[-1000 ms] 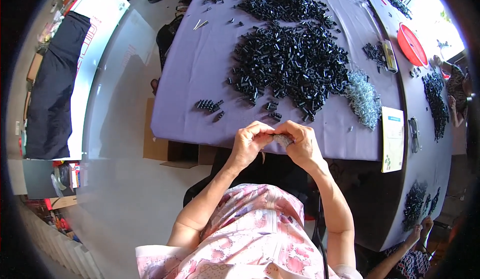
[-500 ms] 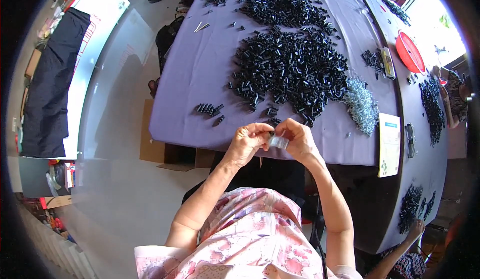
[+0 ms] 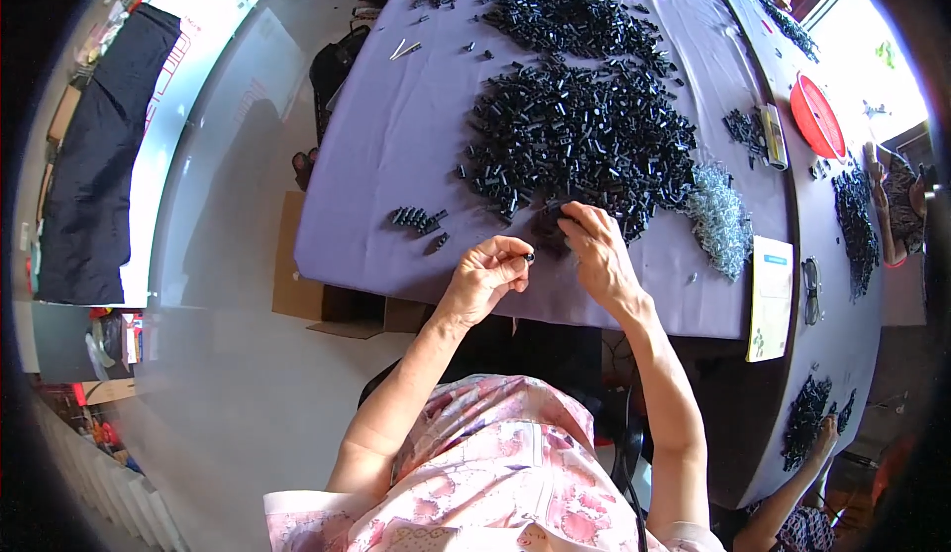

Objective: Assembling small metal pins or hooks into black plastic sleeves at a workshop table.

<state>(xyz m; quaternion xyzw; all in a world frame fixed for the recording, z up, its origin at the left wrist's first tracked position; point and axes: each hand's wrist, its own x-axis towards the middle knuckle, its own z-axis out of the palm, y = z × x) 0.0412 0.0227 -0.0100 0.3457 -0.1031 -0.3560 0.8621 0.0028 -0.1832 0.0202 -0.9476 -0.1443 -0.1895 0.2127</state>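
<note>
In my left hand (image 3: pixel 485 276), thumb and forefinger pinch a small black cylindrical part (image 3: pixel 529 257) just over the table's front edge. My right hand (image 3: pixel 602 260) is at the near edge of a large pile of small black parts (image 3: pixel 584 136). Its fingers are curled together there, and whatever is between the tips is hidden. A short row of joined-looking black parts (image 3: pixel 416 219) lies left of the pile, with one loose black part (image 3: pixel 441 241) beside it. On the pile's right is a heap of small clear plastic pieces (image 3: pixel 720 220).
A lavender cloth covers the table (image 3: pixel 367 175). Along the right lie a yellow-and-white booklet (image 3: pixel 771 299), eyeglasses (image 3: pixel 812 289) and a red basket (image 3: pixel 818 116). Other people's hands (image 3: pixel 828 437) work at black piles on the right. An open cardboard box (image 3: pixel 327 304) is below the table's left corner.
My hands have parted. The right hand has moved forward to the pile's edge, and the clear piece seen between my hands no longer shows. My left hand stays nearly in place.
</note>
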